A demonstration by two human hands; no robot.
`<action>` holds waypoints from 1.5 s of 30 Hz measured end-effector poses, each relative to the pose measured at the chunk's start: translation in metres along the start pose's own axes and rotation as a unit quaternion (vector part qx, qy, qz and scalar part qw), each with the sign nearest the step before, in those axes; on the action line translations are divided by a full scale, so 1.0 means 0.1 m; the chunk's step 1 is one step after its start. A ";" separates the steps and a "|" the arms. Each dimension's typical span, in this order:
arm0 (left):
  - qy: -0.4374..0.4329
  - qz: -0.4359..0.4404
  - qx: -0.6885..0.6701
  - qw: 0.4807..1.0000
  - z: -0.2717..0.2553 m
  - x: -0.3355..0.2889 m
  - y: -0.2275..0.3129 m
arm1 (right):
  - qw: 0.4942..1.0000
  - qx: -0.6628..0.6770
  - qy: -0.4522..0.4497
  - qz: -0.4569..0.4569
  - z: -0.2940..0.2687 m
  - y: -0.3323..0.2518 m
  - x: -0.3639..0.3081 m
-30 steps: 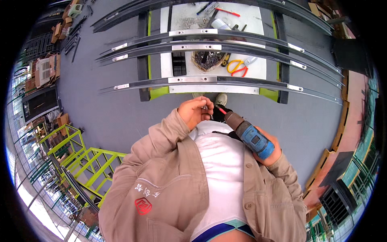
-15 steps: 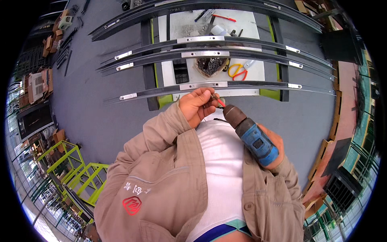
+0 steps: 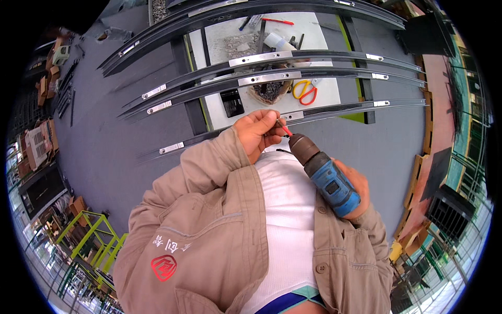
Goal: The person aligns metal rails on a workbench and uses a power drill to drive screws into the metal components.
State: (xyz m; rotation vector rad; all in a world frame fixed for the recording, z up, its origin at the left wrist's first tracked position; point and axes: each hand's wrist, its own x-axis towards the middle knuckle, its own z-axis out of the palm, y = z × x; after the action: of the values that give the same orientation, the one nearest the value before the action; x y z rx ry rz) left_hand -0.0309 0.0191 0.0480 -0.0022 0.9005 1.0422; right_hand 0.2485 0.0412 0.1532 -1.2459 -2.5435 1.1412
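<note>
My right hand (image 3: pixel 356 191) is wrapped round a blue and black cordless drill (image 3: pixel 334 186), which points up and to the left. A red driver bit (image 3: pixel 285 129) sticks out of its dark chuck. At the tip of that bit my left hand (image 3: pixel 257 131) is closed in a pinch, its curled fingers touching or nearly touching the bit. Whatever small piece lies between those fingers is too small to make out. Just beyond the left hand runs the nearest dark metal rail (image 3: pixel 345 109), with a silver plate (image 3: pixel 294 116) partly hidden behind the fingers.
More dark rails (image 3: pixel 183 89) with silver plates lie across a stand with a white top (image 3: pixel 327 42). Between them sit a bag of small dark screws (image 3: pixel 269 93), scissors with yellow and red handles (image 3: pixel 305 93) and a red pen (image 3: pixel 278 21). Green frames (image 3: pixel 91 235) stand at lower left.
The view has shifted and tilted, so the rails now slant up to the right. Both hands and the drill keep nearly the same place, with the left fingers still at the bit's tip.
</note>
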 end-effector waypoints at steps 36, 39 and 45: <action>-0.126 -0.031 0.759 0.639 -0.42 0.72 0.44 | 0.969 -0.006 -0.075 0.235 -0.40 -0.77 0.89; -0.125 -0.012 0.755 0.644 -0.46 0.72 0.41 | 0.965 -0.012 -0.092 0.247 -0.42 -0.77 0.95; -0.122 0.023 0.748 0.652 -0.52 0.74 0.36 | 0.948 -0.013 -0.146 0.281 -0.46 -0.80 1.04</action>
State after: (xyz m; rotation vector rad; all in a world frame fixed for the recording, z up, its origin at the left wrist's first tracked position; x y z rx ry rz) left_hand -0.0766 0.0722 -0.0190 1.5298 1.2722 0.0495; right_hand 0.1452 0.1105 0.2145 -2.0340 -2.4619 1.4893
